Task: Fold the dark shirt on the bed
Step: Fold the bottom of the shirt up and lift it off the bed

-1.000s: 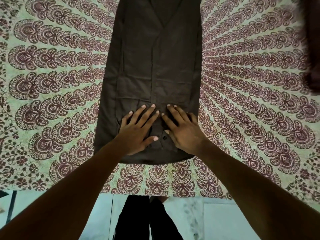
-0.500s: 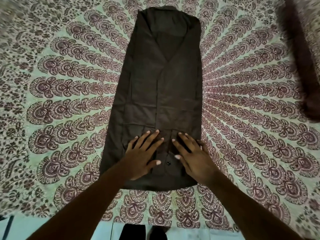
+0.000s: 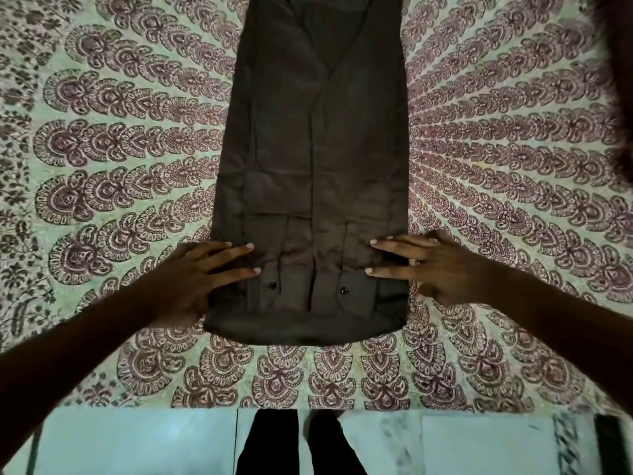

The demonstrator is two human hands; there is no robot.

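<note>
The dark shirt lies flat on the bed as a long narrow strip, sides folded in, collar at the far end and two buttoned cuffs near the hem. My left hand rests at the strip's left edge near the hem, fingers spread and flat on the cloth. My right hand rests the same way at the right edge, fingertips pointing inward. Neither hand grips the fabric.
The bed is covered by a pale green sheet with maroon mandala print. Its near edge runs along the bottom, with tiled floor and my dark trouser legs below. Another dark cloth lies at the far right.
Both hands have slid apart from the middle of the shirt's lower part to its left and right edges. The camera has tilted down, showing the floor again.
</note>
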